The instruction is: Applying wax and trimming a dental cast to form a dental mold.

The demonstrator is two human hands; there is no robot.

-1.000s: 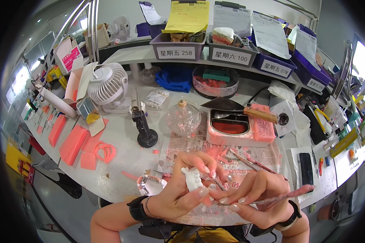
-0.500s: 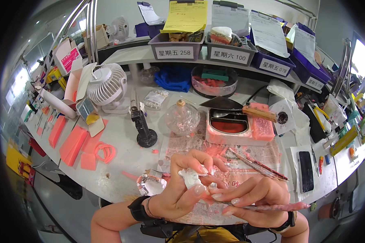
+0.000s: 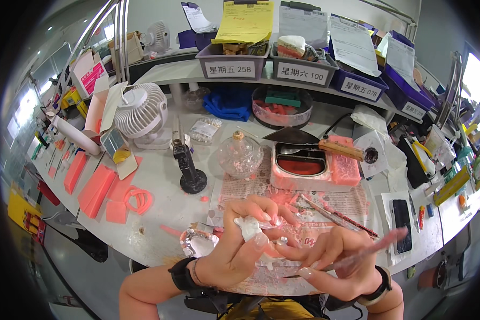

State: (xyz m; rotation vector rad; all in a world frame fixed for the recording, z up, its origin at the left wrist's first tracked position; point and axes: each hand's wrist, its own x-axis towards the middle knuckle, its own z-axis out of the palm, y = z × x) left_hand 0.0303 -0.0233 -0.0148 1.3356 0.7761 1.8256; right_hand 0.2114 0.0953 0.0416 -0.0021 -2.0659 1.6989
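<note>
Right hand (image 3: pixel 338 264) (slim tool (image 3: pixel 357 257) pinched), left hand (image 3: pixel 229 248) (white cast (image 3: pixel 248 228)), near table edge (image 3: pixel 274 291).

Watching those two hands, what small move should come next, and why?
Probably raise the tip of the slim tool to the white-and-pink dental piece: the right hand holds the tool with its tip below the piece, seemingly not touching, while the left hand grips the piece.
</note>
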